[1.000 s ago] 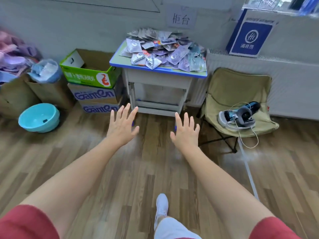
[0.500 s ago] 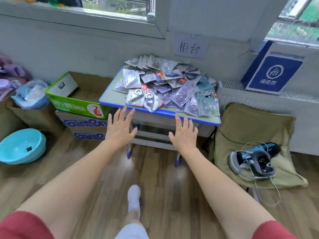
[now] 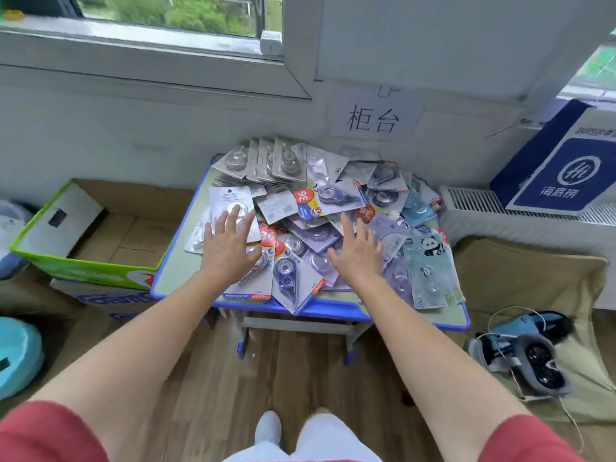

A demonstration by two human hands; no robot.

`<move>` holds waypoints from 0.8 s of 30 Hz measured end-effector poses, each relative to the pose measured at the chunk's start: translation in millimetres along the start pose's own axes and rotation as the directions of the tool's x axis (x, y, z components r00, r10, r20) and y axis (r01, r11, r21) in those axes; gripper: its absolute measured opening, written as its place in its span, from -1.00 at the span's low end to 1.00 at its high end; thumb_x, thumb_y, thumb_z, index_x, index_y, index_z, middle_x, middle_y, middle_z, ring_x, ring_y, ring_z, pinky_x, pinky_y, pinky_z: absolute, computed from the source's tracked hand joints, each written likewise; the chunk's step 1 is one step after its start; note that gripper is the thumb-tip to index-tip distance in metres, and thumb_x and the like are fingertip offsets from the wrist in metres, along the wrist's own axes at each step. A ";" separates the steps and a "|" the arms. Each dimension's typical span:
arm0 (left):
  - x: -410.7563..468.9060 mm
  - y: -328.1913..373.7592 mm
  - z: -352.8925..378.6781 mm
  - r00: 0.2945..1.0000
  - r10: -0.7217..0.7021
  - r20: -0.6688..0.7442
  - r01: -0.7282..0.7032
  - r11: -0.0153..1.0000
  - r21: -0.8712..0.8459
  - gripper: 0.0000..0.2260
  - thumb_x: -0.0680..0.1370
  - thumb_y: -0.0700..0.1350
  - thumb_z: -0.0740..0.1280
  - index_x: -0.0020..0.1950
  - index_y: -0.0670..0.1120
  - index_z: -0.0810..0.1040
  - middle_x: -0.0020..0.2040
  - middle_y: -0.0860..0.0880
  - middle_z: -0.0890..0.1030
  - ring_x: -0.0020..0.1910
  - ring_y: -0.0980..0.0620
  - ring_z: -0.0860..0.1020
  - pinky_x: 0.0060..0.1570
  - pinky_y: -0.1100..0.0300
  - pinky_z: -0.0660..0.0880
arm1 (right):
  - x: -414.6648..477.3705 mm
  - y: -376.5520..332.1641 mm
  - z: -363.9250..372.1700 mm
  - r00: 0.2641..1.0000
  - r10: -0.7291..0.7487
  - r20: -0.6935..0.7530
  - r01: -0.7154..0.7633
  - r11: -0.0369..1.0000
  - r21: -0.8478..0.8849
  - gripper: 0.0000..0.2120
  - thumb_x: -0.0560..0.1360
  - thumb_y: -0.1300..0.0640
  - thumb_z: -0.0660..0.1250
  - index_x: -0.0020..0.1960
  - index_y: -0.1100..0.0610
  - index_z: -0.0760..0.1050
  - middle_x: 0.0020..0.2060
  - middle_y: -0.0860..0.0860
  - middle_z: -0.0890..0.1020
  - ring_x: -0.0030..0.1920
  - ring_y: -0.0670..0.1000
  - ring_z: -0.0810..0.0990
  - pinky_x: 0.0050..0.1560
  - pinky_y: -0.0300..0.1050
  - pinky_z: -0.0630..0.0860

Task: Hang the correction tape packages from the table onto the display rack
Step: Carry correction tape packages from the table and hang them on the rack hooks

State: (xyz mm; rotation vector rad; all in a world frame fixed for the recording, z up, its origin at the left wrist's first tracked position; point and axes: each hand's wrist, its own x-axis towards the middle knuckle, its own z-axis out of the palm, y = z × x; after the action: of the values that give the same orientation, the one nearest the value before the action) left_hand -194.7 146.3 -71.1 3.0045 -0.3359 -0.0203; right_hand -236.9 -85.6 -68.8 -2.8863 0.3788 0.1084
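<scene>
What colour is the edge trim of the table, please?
The table's edge is blue, seen in the head view.

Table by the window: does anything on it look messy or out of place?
Yes. The correction tape packages lie in a loose heap on the table, overlapping at all angles, some face down. One package with a blue dispenser pokes out past the table's blue front edge.

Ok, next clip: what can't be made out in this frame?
Display rack: nowhere in the head view, out of frame.
Whether the left hand and right hand touch the correction tape packages: the hands' own backs hide the contact.
Lower packages: buried under the pile, so no count.
Package print: mostly blurred.
Turquoise basin: cut off by the left edge.
</scene>
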 end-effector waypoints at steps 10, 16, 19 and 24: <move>96.1 -4.2 31.7 0.958 -0.231 0.172 0.251 0.962 -0.104 -0.33 0.55 0.22 0.19 0.55 0.13 -0.06 0.56 -0.01 -0.15 0.53 -0.06 -0.18 0.32 -0.40 0.02 | 132.3 11.6 -8.1 0.954 -0.294 0.066 0.301 0.941 -0.155 -0.09 0.40 -0.36 0.27 0.55 -0.02 -0.06 0.52 0.14 0.08 0.52 0.15 0.01 0.47 0.08 -0.11; 122.8 -4.0 50.9 0.910 -0.313 0.272 0.339 0.940 -0.050 -0.29 0.53 0.24 0.22 0.55 0.12 -0.09 0.56 -0.03 -0.20 0.53 -0.10 -0.19 0.32 -0.40 0.06 | 176.0 23.0 -12.2 0.881 -0.405 0.245 0.449 0.880 -0.156 0.01 0.28 -0.45 0.31 0.55 -0.10 -0.07 0.53 0.08 0.04 0.51 0.11 0.02 0.45 0.10 -0.09; 125.4 -3.3 56.4 0.912 -0.337 0.233 0.358 0.932 -0.055 -0.36 0.56 0.17 0.21 0.54 0.12 -0.03 0.56 -0.04 -0.17 0.53 -0.10 -0.16 0.33 -0.39 0.04 | 183.8 29.4 -11.6 0.847 -0.440 0.298 0.499 0.850 -0.166 0.02 0.27 -0.46 0.31 0.54 -0.12 -0.07 0.54 0.07 0.01 0.52 0.11 -0.02 0.46 0.13 -0.11; 126.5 -1.9 55.6 0.914 -0.354 0.196 0.373 0.925 -0.071 -0.44 0.57 0.08 0.21 0.52 0.12 0.06 0.56 -0.06 -0.11 0.52 -0.10 -0.10 0.34 -0.35 0.04 | 188.7 29.6 -12.7 0.825 -0.510 0.242 0.553 0.817 -0.163 -0.03 0.26 -0.44 0.34 0.53 -0.12 0.05 0.46 0.05 0.22 0.45 0.11 0.12 0.44 0.08 -0.12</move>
State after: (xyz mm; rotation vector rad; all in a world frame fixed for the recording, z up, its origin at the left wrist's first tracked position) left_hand -72.4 113.7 -126.5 2.9151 0.2110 -0.3339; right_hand -62.2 -162.8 -82.2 -3.0409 -0.5224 0.3425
